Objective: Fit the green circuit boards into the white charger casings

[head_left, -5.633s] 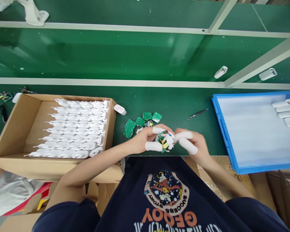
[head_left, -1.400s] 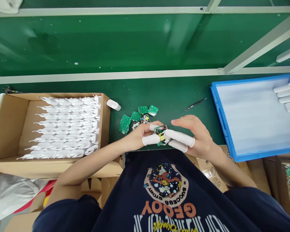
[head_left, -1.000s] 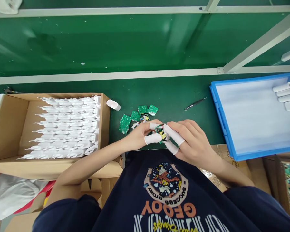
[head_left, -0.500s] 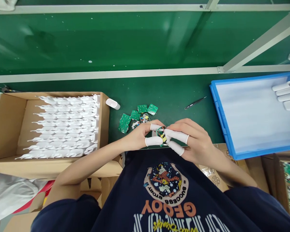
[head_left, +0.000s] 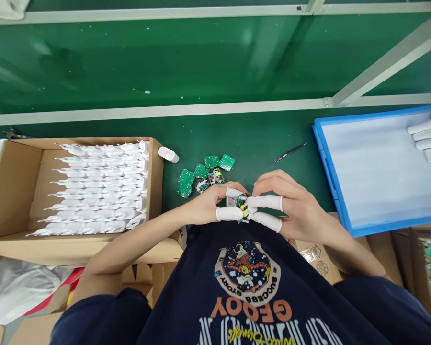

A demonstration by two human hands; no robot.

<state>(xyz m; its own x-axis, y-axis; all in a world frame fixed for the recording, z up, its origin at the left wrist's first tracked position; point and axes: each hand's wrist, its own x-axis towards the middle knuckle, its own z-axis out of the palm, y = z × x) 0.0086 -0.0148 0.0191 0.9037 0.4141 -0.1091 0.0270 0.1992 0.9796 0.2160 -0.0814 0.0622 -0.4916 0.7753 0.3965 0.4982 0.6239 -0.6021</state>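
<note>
Close to my body, at the bench's front edge, my left hand [head_left: 221, 201] pinches a small circuit board [head_left: 243, 207] with a yellow component, its thumb and finger in white finger cots. From the other side my right hand [head_left: 287, 203] grips the same board between cot-covered fingertips. A greyish-white piece [head_left: 230, 201] shows between the left fingers; its kind is mostly hidden. Just beyond the left hand lie several green circuit boards [head_left: 186, 177], some face down, others with components [head_left: 215, 176] upward.
On the left stands a cardboard box [head_left: 156, 177] with rows of white plastic housings [head_left: 104, 187]. A single white housing [head_left: 168, 154] lies beside it. Black tweezers [head_left: 290, 152] rest right of centre. A blue tray [head_left: 330, 167] holds white units [head_left: 429, 134] at far right.
The board between my hands has turned slightly and shifted a little right. My right index finger has lifted and bent away from it. The view has shifted slightly.
</note>
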